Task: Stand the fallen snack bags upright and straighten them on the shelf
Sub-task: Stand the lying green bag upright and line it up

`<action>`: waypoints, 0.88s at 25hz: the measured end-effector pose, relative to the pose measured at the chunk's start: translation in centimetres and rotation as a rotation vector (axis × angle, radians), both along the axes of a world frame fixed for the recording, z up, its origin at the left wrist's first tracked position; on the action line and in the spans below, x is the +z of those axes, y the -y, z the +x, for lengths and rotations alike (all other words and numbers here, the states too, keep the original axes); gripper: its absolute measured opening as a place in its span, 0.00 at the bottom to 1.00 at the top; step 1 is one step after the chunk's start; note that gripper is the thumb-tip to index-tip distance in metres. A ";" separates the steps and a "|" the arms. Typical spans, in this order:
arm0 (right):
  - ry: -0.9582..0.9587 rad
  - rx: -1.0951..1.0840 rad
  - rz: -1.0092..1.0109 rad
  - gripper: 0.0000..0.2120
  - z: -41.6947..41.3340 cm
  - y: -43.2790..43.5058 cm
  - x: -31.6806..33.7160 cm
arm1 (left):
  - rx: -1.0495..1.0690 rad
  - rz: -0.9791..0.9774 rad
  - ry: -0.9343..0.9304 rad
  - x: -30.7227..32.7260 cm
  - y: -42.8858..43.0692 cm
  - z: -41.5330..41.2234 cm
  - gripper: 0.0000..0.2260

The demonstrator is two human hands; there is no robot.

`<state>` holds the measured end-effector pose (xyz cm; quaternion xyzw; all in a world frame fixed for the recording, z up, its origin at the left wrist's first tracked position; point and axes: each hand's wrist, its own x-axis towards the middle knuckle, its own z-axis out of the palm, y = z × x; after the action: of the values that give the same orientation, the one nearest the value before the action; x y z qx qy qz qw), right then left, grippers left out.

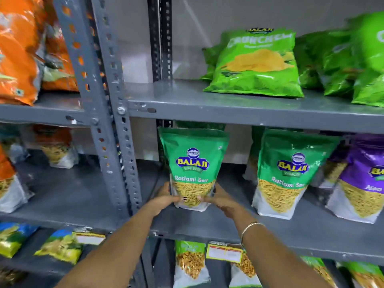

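On the middle shelf [291, 231] we've got the left hand [164, 201] and right hand [221, 201] gripping the green bag [193, 163] down low, so letting go carelessly could topple it forward.

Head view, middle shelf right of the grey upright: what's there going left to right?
Green Ratlami Sev pouch held at its base between left hand and right hand → second green Ratlami Sev pouch standing free → purple pouch at the frame edge.

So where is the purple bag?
In the head view, the purple bag stands at the far right of the middle shelf, beside a green Ratlami Sev bag.
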<state>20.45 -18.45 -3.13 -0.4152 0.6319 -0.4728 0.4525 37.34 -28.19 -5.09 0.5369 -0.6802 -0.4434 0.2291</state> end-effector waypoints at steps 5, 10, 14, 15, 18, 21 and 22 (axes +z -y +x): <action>0.025 -0.118 -0.055 0.30 1.6 -0.8 -0.5 | 0.033 0.038 -0.147 -0.7 -0.6 0.2 0.23; -0.121 -0.150 0.038 0.34 2.3 -3.7 -0.7 | -0.010 0.001 -0.060 -0.9 -3.2 2.0 0.23; -0.182 -0.146 0.082 0.35 2.8 -5.7 -1.1 | -0.023 -0.030 -0.005 -0.2 -5.6 3.4 0.27; -0.186 -0.148 0.087 0.34 3.0 -6.0 -0.9 | -0.027 -0.028 0.001 0.1 -6.0 3.6 0.28; -0.201 -0.129 0.088 0.33 3.4 -6.6 -0.7 | -0.032 -0.026 0.020 0.6 -7.0 4.1 0.28; -0.181 -0.124 0.089 0.31 3.7 -6.9 -0.5 | -0.043 -0.029 0.039 0.8 -7.3 4.1 0.28; -0.180 -0.121 0.087 0.31 3.7 -6.8 -0.5 | -0.048 -0.029 0.048 0.9 -7.3 4.1 0.28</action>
<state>24.14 -11.61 -3.60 -0.3973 0.7138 -0.4321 0.3820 41.43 -20.88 -4.23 0.5277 -0.7044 -0.4259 0.2096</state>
